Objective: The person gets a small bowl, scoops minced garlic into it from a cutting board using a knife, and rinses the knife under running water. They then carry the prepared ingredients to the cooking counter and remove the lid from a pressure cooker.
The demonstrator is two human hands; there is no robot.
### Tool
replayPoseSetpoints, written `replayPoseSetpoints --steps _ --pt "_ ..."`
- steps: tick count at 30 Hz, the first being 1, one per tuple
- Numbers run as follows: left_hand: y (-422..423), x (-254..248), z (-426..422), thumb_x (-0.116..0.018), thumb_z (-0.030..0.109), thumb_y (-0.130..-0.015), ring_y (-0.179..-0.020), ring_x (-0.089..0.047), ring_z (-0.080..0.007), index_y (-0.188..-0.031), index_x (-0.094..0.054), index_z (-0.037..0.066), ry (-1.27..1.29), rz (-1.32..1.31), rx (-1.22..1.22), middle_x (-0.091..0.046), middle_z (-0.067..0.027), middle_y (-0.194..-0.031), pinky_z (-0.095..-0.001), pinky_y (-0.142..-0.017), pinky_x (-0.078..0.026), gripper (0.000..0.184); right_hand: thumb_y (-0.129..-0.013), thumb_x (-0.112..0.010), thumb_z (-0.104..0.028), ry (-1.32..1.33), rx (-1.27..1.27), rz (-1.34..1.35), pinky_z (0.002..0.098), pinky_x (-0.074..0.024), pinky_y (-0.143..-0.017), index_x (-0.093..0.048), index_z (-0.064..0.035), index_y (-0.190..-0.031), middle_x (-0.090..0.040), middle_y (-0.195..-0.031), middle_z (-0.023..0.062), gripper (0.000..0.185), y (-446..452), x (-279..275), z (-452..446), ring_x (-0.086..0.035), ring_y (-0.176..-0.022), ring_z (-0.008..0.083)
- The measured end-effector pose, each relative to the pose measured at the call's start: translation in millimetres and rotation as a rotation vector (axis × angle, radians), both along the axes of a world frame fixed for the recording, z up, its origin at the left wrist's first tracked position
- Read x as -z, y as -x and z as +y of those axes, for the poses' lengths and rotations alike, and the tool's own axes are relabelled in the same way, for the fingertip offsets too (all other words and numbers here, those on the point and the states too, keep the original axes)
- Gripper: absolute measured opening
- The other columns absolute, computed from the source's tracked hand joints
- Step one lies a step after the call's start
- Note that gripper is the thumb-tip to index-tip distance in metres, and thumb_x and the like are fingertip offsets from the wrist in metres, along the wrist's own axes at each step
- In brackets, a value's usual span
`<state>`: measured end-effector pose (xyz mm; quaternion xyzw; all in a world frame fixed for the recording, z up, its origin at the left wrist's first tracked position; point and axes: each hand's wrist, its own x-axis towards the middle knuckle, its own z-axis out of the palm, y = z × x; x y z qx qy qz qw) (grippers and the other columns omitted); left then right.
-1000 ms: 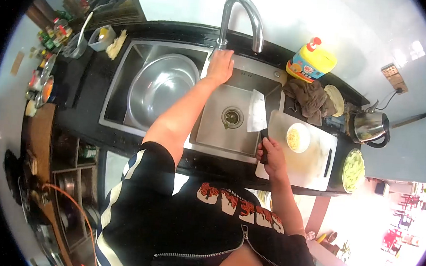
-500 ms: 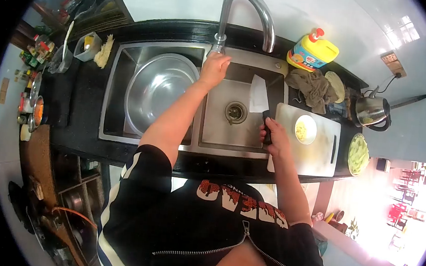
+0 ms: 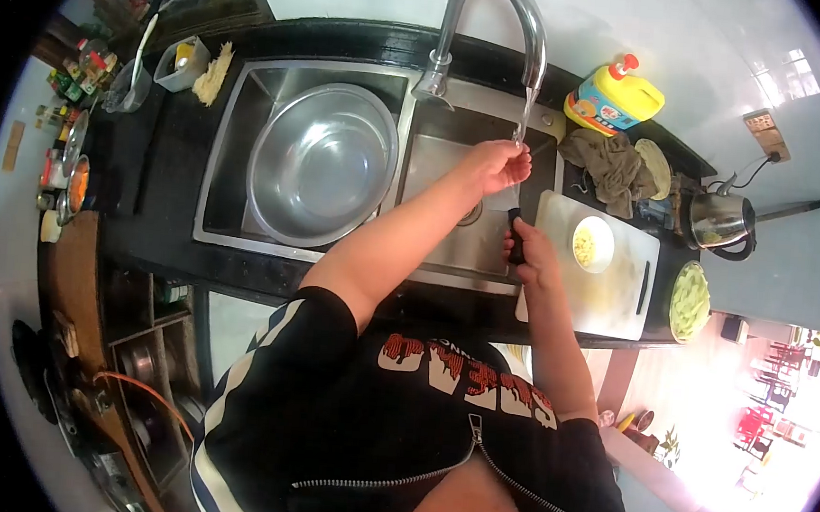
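Note:
Water runs from the curved faucet [image 3: 538,60] onto my left hand [image 3: 504,167], whose fingers are loosely curled but apart, over the right sink basin [image 3: 430,177]. My left hand is just above the blade and hides most of it. The black handle of a kitchen cleaver [image 3: 514,237] is wrapped in my right hand [image 3: 536,253], near the basin's right edge. Only a small strip of its pale blade shows below my left hand. Beside my right hand lies a white cutting board [image 3: 606,303], with a white bowl [image 3: 603,246] of chopped yellowish pieces on it.
A large metal bowl [image 3: 326,169] sits in the left basin. Behind the board are a yellow detergent bottle [image 3: 616,99], a brown rag [image 3: 606,165] and an electric kettle [image 3: 717,220]. A plate of pale green slices [image 3: 689,304] stands at the right.
My left hand has left the faucet base and moved right and down, under the spout. Water now flows. My right hand still grips the cleaver; its blade is now mostly covered.

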<state>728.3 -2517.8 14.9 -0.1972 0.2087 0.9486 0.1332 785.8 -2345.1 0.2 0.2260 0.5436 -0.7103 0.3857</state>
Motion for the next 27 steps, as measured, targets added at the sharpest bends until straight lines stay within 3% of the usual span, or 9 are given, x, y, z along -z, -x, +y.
replayPoseSetpoints --steps 5,6,8,11,15,18,21,24,27 --pt "4 23 -10 -0.056 0.029 -0.088 -0.052 -0.05 -0.0187 -0.072 -0.051 0.006 -0.029 0.069 -0.052 -0.05 -0.0054 -0.058 -0.0278 -0.045 -0.041 0.029 -0.089 -0.053 -0.02 0.008 0.037 -0.037 0.0268 -0.0407 -0.047 -0.047 -0.0047 -0.086 -0.052 -0.072 0.0066 0.016 -5 -6 -3 -0.047 -0.056 0.0131" --pt "5 21 -12 -0.057 0.031 -0.087 -0.043 -0.047 -0.0178 -0.067 -0.048 0.007 0.032 -0.036 -0.18 -0.051 -0.0051 -0.058 -0.0296 -0.04 -0.038 0.033 -0.089 -0.053 -0.02 0.02 0.044 -0.046 0.0267 -0.0405 -0.047 -0.047 -0.0045 -0.086 -0.052 -0.072 0.0068 0.017 -4 -7 -4 -0.047 -0.056 0.0131" --pt "0 17 -26 -0.057 0.027 -0.086 -0.052 -0.053 -0.0171 -0.072 -0.054 0.006 0.484 -0.068 -0.242 -0.054 -0.0059 -0.061 -0.0298 -0.048 -0.041 0.026 -0.089 -0.053 -0.02 0.019 0.04 -0.043 0.0265 -0.0403 -0.047 -0.047 -0.0042 -0.086 -0.052 -0.072 0.0068 0.017 -4 -10 -9 -0.047 -0.056 0.0131" --pt "-3 36 -49 -0.059 0.024 -0.085 -0.067 -0.053 -0.015 -0.082 -0.06 0.008 0.859 -0.012 -0.225 -0.056 -0.002 -0.069 -0.0309 -0.057 -0.044 0.016 -0.089 -0.053 -0.02 0.056 0.046 -0.07 0.0264 -0.04 -0.047 -0.047 -0.0039 -0.086 -0.052 -0.072 0.0066 0.017 5 -4 -13 -0.047 -0.055 0.013" --pt "-18 27 -66 -0.059 0.018 -0.084 -0.079 -0.053 -0.0139 -0.1 -0.059 0.006 0.953 -0.127 -0.375 -0.058 -0.0019 -0.086 -0.0279 -0.062 -0.045 0.02 -0.089 -0.054 -0.022 0.038 0.044 -0.035 0.0266 -0.0404 -0.047 -0.048 -0.0031 -0.088 -0.053 -0.073 0.0064 0.02 16 2 -19 -0.048 -0.056 0.0128" --pt "-20 18 -75 -0.06 0.016 -0.084 -0.082 -0.052 -0.0143 -0.108 -0.054 0.005 0.854 -0.203 -0.44 -0.056 -0.0023 -0.094 -0.0284 -0.065 -0.047 0.028 -0.086 -0.057 -0.021 -0.111 -0.105 0.192 0.0298 -0.0416 -0.046 -0.05 -0.0036 -0.093 -0.055 -0.073 0.0074 0.02 19 14 -16 -0.05 -0.055 0.0147" --pt "-19 14 -82 -0.06 0.013 -0.083 -0.081 -0.051 -0.0152 -0.112 -0.05 0.004 0.757 -0.175 -0.47 -0.054 -0.003 -0.095 -0.0309 -0.067 -0.05 0.032 -0.083 -0.058 -0.02 -0.596 -0.511 0.68 0.0355 -0.0444 -0.052 -0.054 -0.0056 -0.098 -0.059 -0.081 0.0083 0.021 12 8 -10 -0.056 -0.063 0.0194" --pt "-15 14 -85 -0.059 0.011 -0.084 -0.082 -0.05 -0.0153 -0.111 -0.05 0.004 0.712 -0.153 -0.465 -0.053 -0.0035 -0.095 -0.0332 -0.067 -0.052 0.03 -0.079 -0.056 -0.016 -1.208 -0.681 1.386 0.0389 -0.0435 -0.061 -0.057 -0.0093 -0.098 -0.059 -0.086 0.0071 0.02 -2 -4 -15 -0.057 -0.076 0.0216" --pt "-12 10 -87 -0.058 0.01 -0.084 -0.084 -0.05 -0.0157 -0.108 -0.051 0.004 0.672 -0.147 -0.465 -0.052 -0.004 -0.096 -0.034 -0.067 -0.052 0.026 -0.077 -0.054 -0.015 -1.38 -0.895 1.753 0.0374 -0.0398 -0.069 -0.058 -0.0102 -0.099 -0.058 -0.087 0.0052 0.023 14 -21 -23 -0.054 -0.084 0.021"
